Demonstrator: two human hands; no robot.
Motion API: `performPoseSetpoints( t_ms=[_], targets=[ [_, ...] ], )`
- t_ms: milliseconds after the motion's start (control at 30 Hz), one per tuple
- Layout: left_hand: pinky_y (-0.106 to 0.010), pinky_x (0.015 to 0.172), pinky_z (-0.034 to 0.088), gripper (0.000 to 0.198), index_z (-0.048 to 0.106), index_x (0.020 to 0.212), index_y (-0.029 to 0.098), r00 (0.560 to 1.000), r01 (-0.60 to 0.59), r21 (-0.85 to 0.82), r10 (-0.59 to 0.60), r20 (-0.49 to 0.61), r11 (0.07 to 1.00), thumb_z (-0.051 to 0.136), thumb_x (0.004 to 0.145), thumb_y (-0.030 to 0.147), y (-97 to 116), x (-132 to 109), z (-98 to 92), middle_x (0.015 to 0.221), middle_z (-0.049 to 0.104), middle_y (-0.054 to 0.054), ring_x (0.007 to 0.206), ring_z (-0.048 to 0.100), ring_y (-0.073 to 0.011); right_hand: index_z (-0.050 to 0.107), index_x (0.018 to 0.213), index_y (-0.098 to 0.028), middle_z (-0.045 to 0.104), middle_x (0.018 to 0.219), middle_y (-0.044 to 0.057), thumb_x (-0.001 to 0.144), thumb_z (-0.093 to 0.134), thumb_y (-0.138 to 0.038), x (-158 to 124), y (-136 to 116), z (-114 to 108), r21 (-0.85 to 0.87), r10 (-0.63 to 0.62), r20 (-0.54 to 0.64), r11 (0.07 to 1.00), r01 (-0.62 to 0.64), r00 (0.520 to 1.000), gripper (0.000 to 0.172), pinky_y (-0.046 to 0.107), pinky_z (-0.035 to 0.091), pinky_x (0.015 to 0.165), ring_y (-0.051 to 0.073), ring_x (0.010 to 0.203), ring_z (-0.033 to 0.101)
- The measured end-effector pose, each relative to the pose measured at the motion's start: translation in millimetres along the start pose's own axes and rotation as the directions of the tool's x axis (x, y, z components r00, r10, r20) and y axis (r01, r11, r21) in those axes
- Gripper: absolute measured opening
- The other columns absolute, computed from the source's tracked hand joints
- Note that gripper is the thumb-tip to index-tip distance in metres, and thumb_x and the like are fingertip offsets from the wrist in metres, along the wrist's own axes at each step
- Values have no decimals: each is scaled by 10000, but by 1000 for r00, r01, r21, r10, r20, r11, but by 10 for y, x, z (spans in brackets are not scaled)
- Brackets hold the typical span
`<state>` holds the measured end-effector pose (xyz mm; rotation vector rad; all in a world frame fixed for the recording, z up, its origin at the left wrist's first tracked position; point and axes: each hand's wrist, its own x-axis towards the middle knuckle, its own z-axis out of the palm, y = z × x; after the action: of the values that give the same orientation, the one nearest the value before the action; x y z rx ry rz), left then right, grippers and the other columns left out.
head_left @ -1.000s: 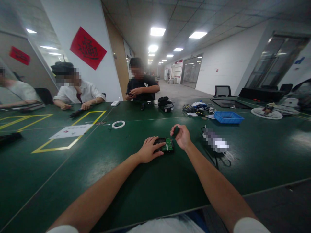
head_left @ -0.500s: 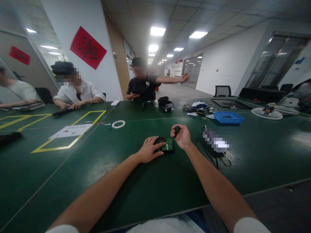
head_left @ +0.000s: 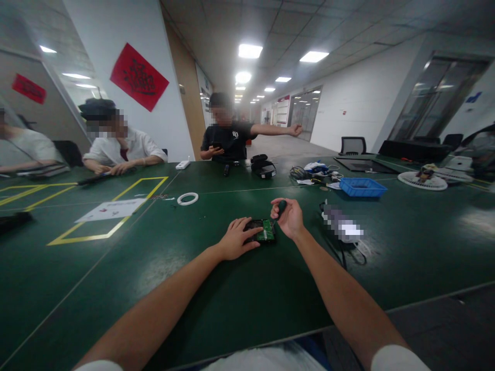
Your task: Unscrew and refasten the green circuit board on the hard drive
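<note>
A hard drive [head_left: 266,234] lies on the green table, its green circuit board facing up. My left hand [head_left: 236,239] rests flat on its left part, fingers spread, and hides much of that side. My right hand [head_left: 290,219] is closed round a screwdriver [head_left: 282,207] with a dark green, rounded handle. Its thin shaft points down to the right edge of the board. Whether the tip sits in a screw is too small to tell.
A blue plastic tray [head_left: 362,187] stands to the right, with cables and tools [head_left: 315,172] beside it. Nearer is a blurred-out device [head_left: 342,222] with a cord. A white ring [head_left: 187,199] lies at left. Across the table sits a person in black [head_left: 234,135].
Both my hands stay nearly in place, the screwdriver's handle turned slightly. The person across has lowered the outstretched hand a little. The whole view has shifted slightly.
</note>
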<state>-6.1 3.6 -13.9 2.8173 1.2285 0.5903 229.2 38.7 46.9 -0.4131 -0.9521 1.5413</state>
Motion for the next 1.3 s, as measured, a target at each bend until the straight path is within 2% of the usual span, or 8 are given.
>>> performPoseSetpoints(
  t_ms=[333,567,700,967,1167,1300],
  targets=[
    [-634,1135,268,579,480,1482,419,1000,-2,-4,2,-1,1000,504,946,636,15,-5,-17,1598,293,-89,1433,296,-394,621,801,-216,649,785,29,791,616,-361,-26,-5,40,-7,50,-57,999,-50,997,146,315,496,677,184,724,606],
    [-637,1137,267,565,503,1467,415,1000,4,-16,-4,-22,1000,540,939,613,18,-4,-4,1594,314,-85,1423,312,-393,669,839,-212,544,635,7,814,548,-412,-36,-20,49,-29,31,13,999,-31,999,235,302,425,555,159,560,496],
    [-641,1135,264,569,497,1473,412,1000,0,-9,0,-15,1000,531,942,616,10,-1,5,1596,308,-94,1428,306,-395,688,810,-199,542,658,23,818,515,-424,-26,-16,37,-30,38,2,999,-38,999,284,304,432,560,162,578,499],
    [-629,1136,275,566,509,1465,408,1000,1,-12,-1,-22,1000,552,936,604,15,-2,0,1591,325,-83,1421,315,-388,630,790,-217,649,778,35,782,592,-374,-30,-7,52,-5,56,-30,998,-57,998,162,315,489,641,189,702,593],
    [-624,1134,275,572,493,1474,419,1000,-2,-4,2,-16,1000,524,942,626,13,-5,-2,1597,303,-86,1420,314,-390,659,840,-219,557,656,8,816,571,-401,-20,-9,30,-1,40,0,999,-40,999,204,296,427,553,156,566,494],
    [-621,1136,271,572,487,1477,424,1000,1,-5,-1,-10,1000,516,944,629,11,-2,0,1595,300,-84,1420,310,-389,672,793,-204,538,643,16,840,545,-440,-8,3,15,-16,38,10,999,-37,999,273,301,424,551,152,554,483]
  ],
)
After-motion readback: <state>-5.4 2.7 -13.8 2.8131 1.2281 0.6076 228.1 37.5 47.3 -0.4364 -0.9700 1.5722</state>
